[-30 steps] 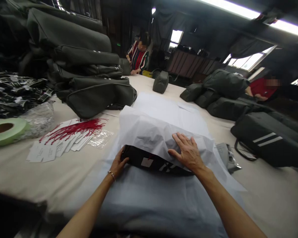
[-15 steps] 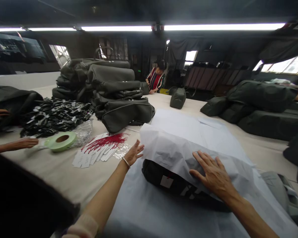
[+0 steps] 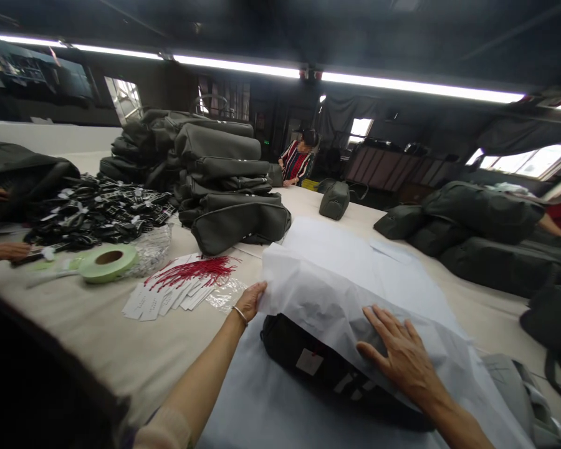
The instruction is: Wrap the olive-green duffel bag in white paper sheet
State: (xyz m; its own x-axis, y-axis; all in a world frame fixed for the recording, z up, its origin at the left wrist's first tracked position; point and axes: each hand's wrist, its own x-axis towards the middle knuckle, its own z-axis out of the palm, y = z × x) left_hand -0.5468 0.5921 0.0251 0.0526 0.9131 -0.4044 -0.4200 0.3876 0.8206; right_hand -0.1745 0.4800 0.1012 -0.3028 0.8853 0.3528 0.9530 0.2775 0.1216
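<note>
A black bag [image 3: 285,340] with a white hang tag [image 3: 310,362] lies on its side in front of me. White wrapping paper [image 3: 318,280] is folded over its top, and more of the paper is spread under and behind it. My left hand [image 3: 250,302] pinches the left edge of the folded paper, with a bracelet on its wrist. Flat on the paper over the bag rests my right hand [image 3: 402,355], fingers stretched out. The paper hides the bag's upper side.
Left of my arm lie hang tags with red strings [image 3: 182,284], a roll of green tape [image 3: 107,262] and a heap of black straps [image 3: 103,209]. Dark bags [image 3: 234,221] are stacked behind; more bags [image 3: 490,259] lie right. Co-workers' hands [image 3: 4,252] show far left; another person [image 3: 297,162] stands across the table.
My left hand has gone from spread fingers beside the paper to a pinch on its edge. My right hand stays flat on the paper. A co-worker's hand at left has drawn back leftward.
</note>
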